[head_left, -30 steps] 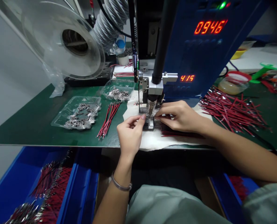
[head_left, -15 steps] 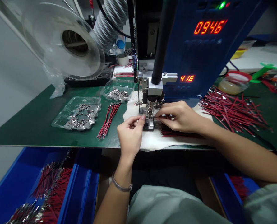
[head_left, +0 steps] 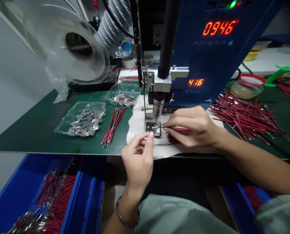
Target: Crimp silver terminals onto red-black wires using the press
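My left hand (head_left: 138, 160) hovers just in front of the small black fixture (head_left: 153, 128), thumb and forefinger pinched on something too small to name. My right hand (head_left: 193, 125) rests on the white cloth (head_left: 137, 122) to the right of the fixture, fingers pinched on a red wire (head_left: 180, 130) whose end points at the fixture. The machine's spring-tipped head (head_left: 158, 108) hangs raised above the fixture. More red wires lie under my right hand.
The blue machine (head_left: 208, 55) shows 0946 and 416. Trays of metal terminals (head_left: 82, 121) and a wire bundle (head_left: 113, 125) lie left on the green mat. A wire pile (head_left: 244, 115) lies right. Blue bins (head_left: 37, 195) of wires sit below the table edge. A clear reel (head_left: 69, 45) stands back left.
The machine head has risen off the fixture. My left hand has drawn back toward me from the fixture. The small counter went from 415 to 416.
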